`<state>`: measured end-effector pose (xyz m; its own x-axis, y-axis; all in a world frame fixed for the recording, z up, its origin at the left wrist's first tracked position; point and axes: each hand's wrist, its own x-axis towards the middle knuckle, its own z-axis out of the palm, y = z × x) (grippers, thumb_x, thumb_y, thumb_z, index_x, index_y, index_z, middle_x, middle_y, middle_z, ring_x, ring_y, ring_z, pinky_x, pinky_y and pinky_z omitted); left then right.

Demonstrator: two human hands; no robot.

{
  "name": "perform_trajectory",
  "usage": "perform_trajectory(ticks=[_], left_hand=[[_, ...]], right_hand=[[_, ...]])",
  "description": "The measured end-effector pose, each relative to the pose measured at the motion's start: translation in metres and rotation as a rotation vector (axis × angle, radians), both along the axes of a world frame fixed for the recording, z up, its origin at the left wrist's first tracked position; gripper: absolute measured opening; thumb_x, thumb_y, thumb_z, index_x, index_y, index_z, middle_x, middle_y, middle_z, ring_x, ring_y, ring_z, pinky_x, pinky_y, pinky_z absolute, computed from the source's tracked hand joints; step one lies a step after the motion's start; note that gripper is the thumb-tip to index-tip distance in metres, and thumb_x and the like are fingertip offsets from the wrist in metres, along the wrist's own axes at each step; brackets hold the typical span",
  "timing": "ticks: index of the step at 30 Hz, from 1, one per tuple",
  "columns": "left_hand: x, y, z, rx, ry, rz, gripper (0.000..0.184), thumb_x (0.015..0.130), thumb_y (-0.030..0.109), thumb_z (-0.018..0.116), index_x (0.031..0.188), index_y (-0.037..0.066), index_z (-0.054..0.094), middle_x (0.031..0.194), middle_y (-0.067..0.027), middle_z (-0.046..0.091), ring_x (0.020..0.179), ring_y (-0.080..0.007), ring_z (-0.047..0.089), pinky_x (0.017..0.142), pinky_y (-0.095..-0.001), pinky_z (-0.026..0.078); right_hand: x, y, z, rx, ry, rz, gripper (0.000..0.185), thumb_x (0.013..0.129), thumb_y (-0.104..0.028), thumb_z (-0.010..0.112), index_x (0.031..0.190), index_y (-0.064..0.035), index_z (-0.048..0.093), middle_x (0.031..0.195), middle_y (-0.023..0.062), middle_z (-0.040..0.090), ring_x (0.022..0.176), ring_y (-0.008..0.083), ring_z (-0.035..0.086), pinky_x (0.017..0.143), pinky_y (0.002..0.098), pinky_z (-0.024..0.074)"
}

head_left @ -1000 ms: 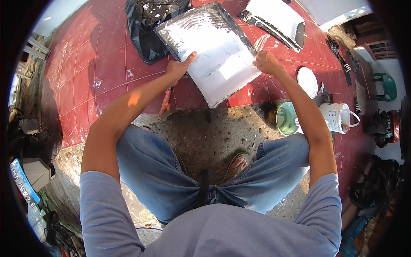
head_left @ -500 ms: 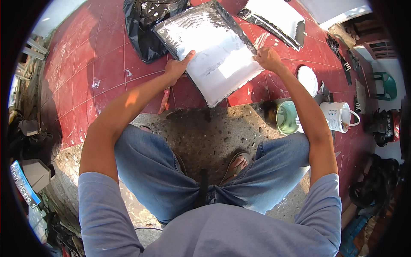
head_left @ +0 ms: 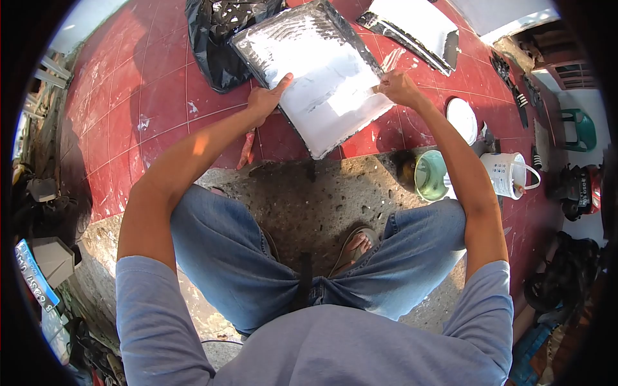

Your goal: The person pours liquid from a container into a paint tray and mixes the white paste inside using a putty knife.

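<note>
A black rectangular tray point(head_left: 320, 110), coated inside with white material, lies tilted over the red tiles with its lower corner at the ledge. My left hand point(head_left: 266, 100) grips its left edge, thumb over the white surface and the other fingers hidden beneath. At the right edge is my right hand point(head_left: 397, 89), its fingers closed round the rim and a fingertip near the white surface. A crumpled black plastic bag point(head_left: 222, 55) with white smears lies beyond my left hand.
A second white-coated panel point(head_left: 415, 29) lies at the upper right. Nearby are a round white lid point(head_left: 462, 121), a green translucent container point(head_left: 430, 175) and a white bucket point(head_left: 503, 172). A green chair point(head_left: 582, 130) stands far right. A reddish strip point(head_left: 246, 149) lies by the ledge.
The tray has shifted slightly up and left with my left hand. My right hand's fingers have moved a little inward over the tray's right edge.
</note>
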<state>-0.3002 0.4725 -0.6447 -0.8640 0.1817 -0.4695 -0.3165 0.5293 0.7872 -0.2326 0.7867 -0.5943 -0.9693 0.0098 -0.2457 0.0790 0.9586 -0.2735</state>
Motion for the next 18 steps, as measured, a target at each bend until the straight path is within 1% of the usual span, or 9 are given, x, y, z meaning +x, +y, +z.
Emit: perform_trajectory(ticks=[2,4,5,8,10,11,14,17,18], left_hand=[[-0.004,0.001,-0.008,-0.022,0.024,0.004,0.098,0.058,0.076,0.055,0.082,-0.019,0.055,0.086,-0.0243,0.058,0.08,-0.0245,0.06,0.07,-0.0338,0.048],[-0.008,0.0,-0.014,-0.104,0.074,0.002,0.099,0.058,0.076,0.055,0.083,-0.02,0.055,0.09,-0.0254,0.057,0.081,-0.0257,0.06,0.072,-0.034,0.047],[-0.01,-0.001,-0.018,-0.089,0.05,-0.009,0.099,0.058,0.076,0.055,0.083,-0.02,0.055,0.091,-0.0258,0.057,0.082,-0.026,0.06,0.072,-0.0341,0.047],[-0.004,-0.001,-0.004,-0.009,0.001,-0.024,0.099,0.058,0.076,0.054,0.083,-0.02,0.055,0.092,-0.0266,0.057,0.083,-0.027,0.06,0.074,-0.0344,0.046],[0.003,0.001,0.006,0.084,0.016,-0.005,0.099,0.057,0.076,0.054,0.082,-0.019,0.055,0.09,-0.0262,0.057,0.084,-0.0275,0.059,0.077,-0.0344,0.044],[0.0,0.001,0.003,0.028,0.031,-0.001,0.098,0.058,0.076,0.055,0.081,-0.019,0.055,0.088,-0.0255,0.058,0.083,-0.0268,0.059,0.075,-0.0341,0.045],[-0.007,-0.001,-0.01,-0.081,0.049,0.003,0.094,0.059,0.074,0.056,0.08,-0.017,0.056,0.084,-0.023,0.059,0.078,-0.0248,0.06,0.071,-0.0332,0.047],[-0.005,0.0,-0.005,-0.05,0.014,-0.004,0.09,0.059,0.072,0.058,0.078,-0.016,0.057,0.082,-0.0208,0.06,0.075,-0.0231,0.06,0.067,-0.0323,0.048],[-0.003,-0.001,-0.002,-0.03,0.002,-0.003,0.089,0.059,0.072,0.058,0.078,-0.015,0.058,0.082,-0.0203,0.06,0.075,-0.0228,0.06,0.066,-0.0321,0.048]], right_hand=[[0.001,0.006,-0.007,0.051,0.116,-0.043,0.022,0.071,-0.023,0.06,0.071,-0.0019,0.061,0.073,0.0197,0.06,0.071,0.0331,0.06,0.066,0.0397,0.0473],[0.001,0.007,-0.017,0.092,0.091,0.063,0.022,0.072,-0.023,0.06,0.072,-0.0009,0.061,0.072,0.0186,0.06,0.068,0.033,0.06,0.065,0.0399,0.0476],[0.002,0.008,-0.023,0.112,0.077,0.115,0.023,0.072,-0.023,0.059,0.072,-0.0005,0.061,0.071,0.0181,0.061,0.067,0.033,0.06,0.065,0.04,0.0478],[0.004,-0.021,0.016,-0.141,-0.076,-0.024,0.025,0.073,-0.023,0.057,0.076,0.0023,0.06,0.073,0.0202,0.06,0.072,0.033,0.061,0.068,0.0408,0.0479],[0.002,-0.009,0.0,-0.007,0.034,-0.029,0.025,0.073,-0.023,0.059,0.074,0.0021,0.061,0.074,0.021,0.06,0.073,0.0327,0.06,0.069,0.0408,0.0476],[-0.002,-0.003,-0.008,0.059,0.093,-0.03,0.025,0.072,-0.023,0.059,0.074,0.0021,0.061,0.074,0.0214,0.06,0.073,0.0325,0.06,0.07,0.0408,0.0474],[0.002,-0.017,-0.006,0.128,-0.047,0.1,0.025,0.072,-0.023,0.06,0.072,0.0015,0.061,0.073,0.0222,0.06,0.074,0.0316,0.06,0.069,0.0398,0.0475],[0.002,-0.029,0.007,-0.12,-0.055,0.023,0.025,0.072,-0.022,0.058,0.07,0.0023,0.06,0.076,0.022,0.06,0.075,0.0314,0.06,0.071,0.0398,0.0474],[-0.004,-0.024,0.004,-0.037,-0.097,-0.007,0.026,0.073,-0.024,0.058,0.071,0.0025,0.06,0.079,0.0224,0.06,0.079,0.0323,0.06,0.073,0.0397,0.0471]])
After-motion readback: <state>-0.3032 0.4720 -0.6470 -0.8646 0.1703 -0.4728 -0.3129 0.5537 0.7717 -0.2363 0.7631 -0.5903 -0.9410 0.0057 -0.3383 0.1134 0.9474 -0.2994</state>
